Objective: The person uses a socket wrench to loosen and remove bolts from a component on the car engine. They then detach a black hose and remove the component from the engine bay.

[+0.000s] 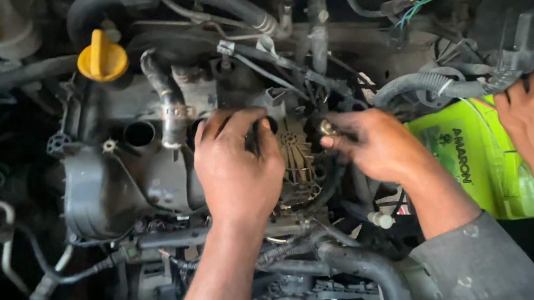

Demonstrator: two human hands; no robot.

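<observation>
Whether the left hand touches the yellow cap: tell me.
Apart. Head view: left hand lies well right of and below the yellow cap, engine parts between.

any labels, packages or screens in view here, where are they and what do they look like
Battery label: on the bright green car battery at the right edge of the engine bay, beside the right hand; dark lettering running sideways and a small dark emblem on green.
No packages, signs or screens show.

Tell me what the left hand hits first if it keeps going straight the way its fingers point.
The left hand points up the picture; its fingertips are already at a dark round opening, with the black hoses beyond. Depth is unclear.
</observation>
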